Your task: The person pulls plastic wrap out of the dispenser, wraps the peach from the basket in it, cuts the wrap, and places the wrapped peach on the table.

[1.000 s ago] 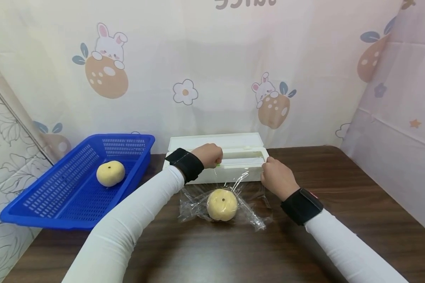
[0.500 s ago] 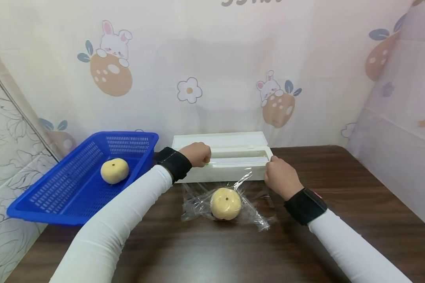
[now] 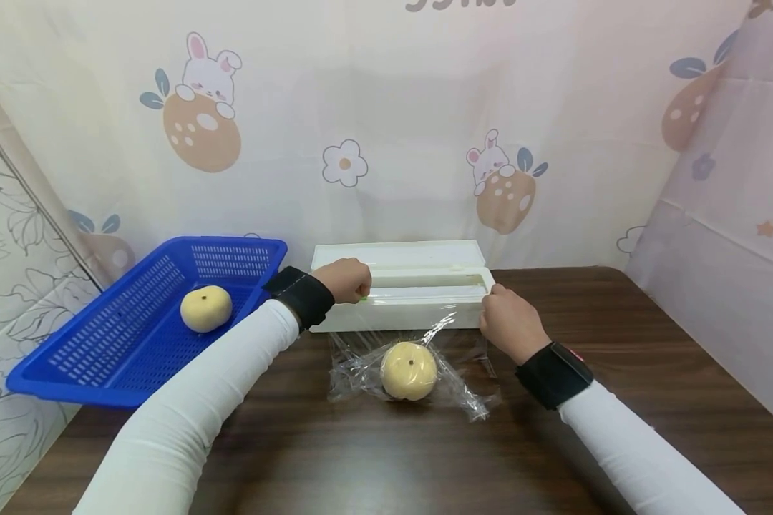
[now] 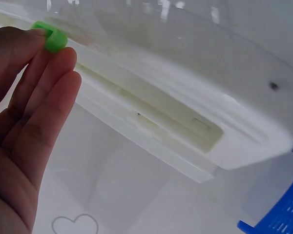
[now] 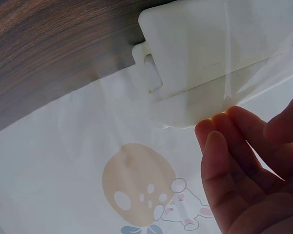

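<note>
A white cling-film dispenser (image 3: 425,306) lies open at the back of the table. My left hand (image 3: 359,290) pinches its small green slider (image 4: 50,37) near the box's left end. My right hand (image 3: 492,300) grips the dispenser's right end (image 5: 200,48), fingers curled under its edge. Clear film (image 3: 467,390) runs from the dispenser down onto the table. A pale yellow bun (image 3: 409,370) sits on that film, in front of the box and between my hands.
A blue plastic basket (image 3: 71,390) stands at the left and hangs over the table's edge, with a second bun (image 3: 206,309) inside. The dark wooden table (image 3: 618,336) is backed by a patterned cloth wall close behind the dispenser.
My left hand has slid leftward along the dispenser with the green slider. The right hand and the bun have stayed where they were.
</note>
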Motion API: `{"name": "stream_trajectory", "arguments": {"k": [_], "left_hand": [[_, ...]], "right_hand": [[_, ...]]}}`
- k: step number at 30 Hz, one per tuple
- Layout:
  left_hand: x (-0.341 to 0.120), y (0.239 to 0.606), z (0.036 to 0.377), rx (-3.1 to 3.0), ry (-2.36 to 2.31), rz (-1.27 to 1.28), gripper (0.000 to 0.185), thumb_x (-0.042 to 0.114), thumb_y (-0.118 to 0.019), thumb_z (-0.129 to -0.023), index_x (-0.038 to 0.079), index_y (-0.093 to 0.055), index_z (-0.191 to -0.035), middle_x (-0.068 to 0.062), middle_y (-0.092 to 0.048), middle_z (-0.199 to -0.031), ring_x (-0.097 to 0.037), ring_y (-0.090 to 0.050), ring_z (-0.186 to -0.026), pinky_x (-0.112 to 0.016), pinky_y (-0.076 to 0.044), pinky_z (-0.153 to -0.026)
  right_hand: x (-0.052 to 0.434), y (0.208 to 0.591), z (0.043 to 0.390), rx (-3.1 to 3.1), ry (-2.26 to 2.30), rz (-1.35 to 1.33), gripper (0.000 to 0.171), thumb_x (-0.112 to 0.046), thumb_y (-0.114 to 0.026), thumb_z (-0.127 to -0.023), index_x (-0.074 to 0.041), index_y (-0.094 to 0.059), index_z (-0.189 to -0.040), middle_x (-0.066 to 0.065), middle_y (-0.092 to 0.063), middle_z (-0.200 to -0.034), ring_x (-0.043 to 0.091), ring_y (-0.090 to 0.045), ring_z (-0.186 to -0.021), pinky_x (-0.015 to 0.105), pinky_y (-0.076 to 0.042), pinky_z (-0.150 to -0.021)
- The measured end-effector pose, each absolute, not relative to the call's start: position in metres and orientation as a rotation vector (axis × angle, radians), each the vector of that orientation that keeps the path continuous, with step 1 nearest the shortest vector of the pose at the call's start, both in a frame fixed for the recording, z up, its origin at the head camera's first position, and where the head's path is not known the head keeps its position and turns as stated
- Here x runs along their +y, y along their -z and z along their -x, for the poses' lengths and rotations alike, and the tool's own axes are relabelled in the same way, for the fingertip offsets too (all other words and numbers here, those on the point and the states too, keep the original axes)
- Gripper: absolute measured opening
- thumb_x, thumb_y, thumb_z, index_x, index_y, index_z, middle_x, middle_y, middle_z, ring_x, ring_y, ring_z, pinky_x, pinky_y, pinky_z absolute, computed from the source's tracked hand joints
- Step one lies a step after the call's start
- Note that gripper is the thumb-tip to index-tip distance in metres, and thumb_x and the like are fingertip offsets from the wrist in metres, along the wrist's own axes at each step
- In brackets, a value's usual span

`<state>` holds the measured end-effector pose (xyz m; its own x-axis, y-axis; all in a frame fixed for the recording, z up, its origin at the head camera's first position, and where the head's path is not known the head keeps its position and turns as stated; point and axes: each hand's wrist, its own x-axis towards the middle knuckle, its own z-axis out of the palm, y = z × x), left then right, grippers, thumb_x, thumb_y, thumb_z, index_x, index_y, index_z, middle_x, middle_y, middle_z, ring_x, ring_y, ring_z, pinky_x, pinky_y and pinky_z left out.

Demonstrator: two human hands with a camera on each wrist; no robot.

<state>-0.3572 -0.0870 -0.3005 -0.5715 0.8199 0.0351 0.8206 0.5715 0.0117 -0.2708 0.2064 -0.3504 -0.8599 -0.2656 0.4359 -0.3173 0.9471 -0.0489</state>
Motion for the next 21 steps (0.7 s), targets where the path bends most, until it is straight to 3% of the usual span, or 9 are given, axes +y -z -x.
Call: {"name": "stream_trajectory", "arguments": {"k": [8, 15, 21], "left_hand": [[-0.096, 0.293, 0.354, -2.822, 0.035, 1.403, 0.041, -0.011, -0.055, -0.068, 0.017, -0.031, -0.051, 0.006, -0.020, -0.053, -0.011, -0.019, -0.053, -0.024, -0.018, -0.053], [-0.104, 0.295, 0.358, -2.819, 0.032, 1.373, 0.018, -0.007, -0.062, -0.070, 0.009, -0.066, -0.063, 0.006, -0.052, -0.059, -0.011, -0.042, -0.059, -0.024, -0.038, -0.056], [-0.111, 0.295, 0.355, -2.857, 0.056, 1.351, 0.016, -0.007, -0.063, -0.071, 0.008, -0.067, -0.067, 0.002, -0.057, -0.064, -0.012, -0.044, -0.061, -0.026, -0.041, -0.058]], "right_hand": [[0.210, 0.349, 0.270, -2.672, -0.173, -0.416, 0.014, 0.003, -0.053, -0.078, 0.004, -0.061, -0.066, 0.016, -0.054, -0.074, 0.023, -0.049, -0.058, 0.038, -0.044, -0.049], [0.210, 0.347, 0.268, -2.671, -0.177, -0.404, 0.013, 0.003, -0.053, -0.077, 0.004, -0.061, -0.066, 0.016, -0.054, -0.074, 0.024, -0.049, -0.058, 0.039, -0.044, -0.050], [0.208, 0.347, 0.268, -2.678, -0.178, -0.399, 0.013, 0.003, -0.054, -0.077, 0.005, -0.061, -0.067, 0.015, -0.053, -0.072, 0.023, -0.049, -0.057, 0.039, -0.044, -0.049]]}}
